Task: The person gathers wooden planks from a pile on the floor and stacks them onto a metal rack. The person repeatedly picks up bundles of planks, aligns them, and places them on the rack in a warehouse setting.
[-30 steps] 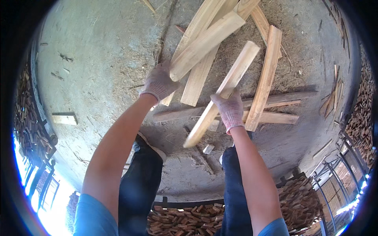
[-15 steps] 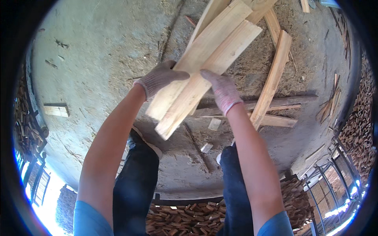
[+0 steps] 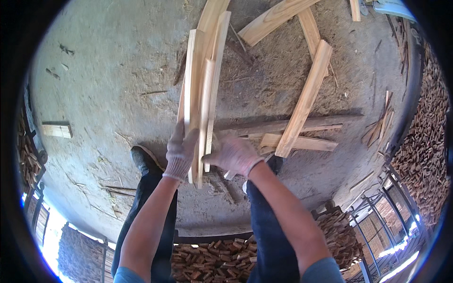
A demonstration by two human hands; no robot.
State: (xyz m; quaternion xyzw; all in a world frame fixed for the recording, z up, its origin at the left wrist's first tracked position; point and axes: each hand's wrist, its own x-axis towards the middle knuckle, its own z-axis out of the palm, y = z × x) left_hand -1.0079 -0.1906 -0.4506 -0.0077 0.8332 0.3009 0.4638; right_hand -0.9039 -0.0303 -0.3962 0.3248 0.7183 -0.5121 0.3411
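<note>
Several pale wooden boards stand on edge, bunched together with uneven ends, and point away from me. My left hand, in a knitted work glove, grips the near part of the bunch from the left, its fingers lying along the boards. On the right side, my gloved right hand is blurred by motion; its thumb and fingers look spread apart, the thumb close to the board edges. Whether it touches them I cannot tell.
Right of the bunch, a loose plank lies slanted across other boards and a dark beam. A wide board lies farther off. A short block is at left. Stacked wood pieces fill the near edge.
The boards have swung from slanting right to pointing nearly straight away, and turned from flat onto edge. Both hands have come nearer to me. My right hand has shifted left, off the top board's face.
</note>
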